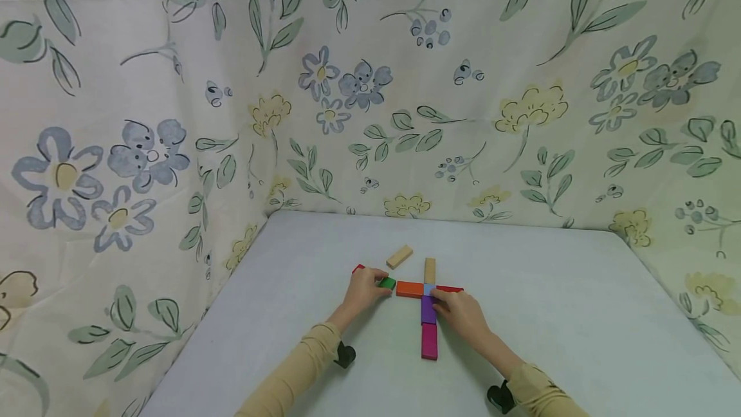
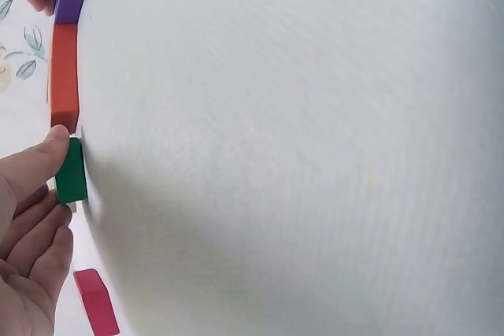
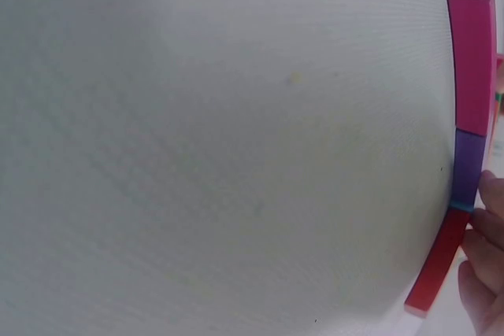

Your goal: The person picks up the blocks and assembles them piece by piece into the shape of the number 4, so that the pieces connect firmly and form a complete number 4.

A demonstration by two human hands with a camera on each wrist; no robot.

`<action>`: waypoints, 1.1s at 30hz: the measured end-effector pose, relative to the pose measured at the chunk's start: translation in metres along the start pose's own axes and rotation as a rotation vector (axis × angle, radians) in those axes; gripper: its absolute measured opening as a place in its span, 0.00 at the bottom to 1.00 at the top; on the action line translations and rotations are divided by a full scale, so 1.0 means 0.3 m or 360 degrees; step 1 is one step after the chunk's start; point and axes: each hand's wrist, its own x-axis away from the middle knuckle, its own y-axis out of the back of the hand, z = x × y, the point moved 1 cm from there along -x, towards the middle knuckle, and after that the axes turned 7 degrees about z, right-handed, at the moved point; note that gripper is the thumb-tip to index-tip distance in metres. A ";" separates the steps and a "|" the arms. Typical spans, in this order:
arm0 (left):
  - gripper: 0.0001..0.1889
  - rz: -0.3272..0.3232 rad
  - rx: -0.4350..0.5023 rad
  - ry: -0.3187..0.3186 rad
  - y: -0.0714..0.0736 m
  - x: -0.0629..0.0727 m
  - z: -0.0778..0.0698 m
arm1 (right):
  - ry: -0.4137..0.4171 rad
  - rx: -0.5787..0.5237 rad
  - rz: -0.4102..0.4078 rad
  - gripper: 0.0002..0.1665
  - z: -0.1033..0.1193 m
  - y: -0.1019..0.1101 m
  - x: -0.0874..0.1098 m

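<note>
Several coloured blocks lie as a cross on the white table. A light blue block sits at the crossing, with an orange block to its left and a red block to its right. Below it run a purple block and a magenta block; a plain wooden block points away above. My left hand pinches a green block just left of the orange one. My right hand has its fingertips at the crossing, touching the light blue and purple blocks.
A loose wooden block lies behind the left hand. Partly hidden by that hand is a pinkish-red block. Flowered cloth hangs behind and beside the white table.
</note>
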 end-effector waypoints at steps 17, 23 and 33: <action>0.20 -0.0042 -0.0021 0.0011 -0.013 0.002 -0.006 | -0.0025 -0.0016 0.0012 0.14 0.005 0.002 0.000; 0.20 -0.0042 -0.0018 -0.0009 -0.017 0.002 -0.007 | -0.0028 -0.0019 0.0017 0.14 0.003 0.002 0.000; 0.20 -0.0040 -0.0002 -0.0018 -0.019 0.006 -0.008 | -0.0019 -0.0005 0.0015 0.13 0.001 0.002 0.000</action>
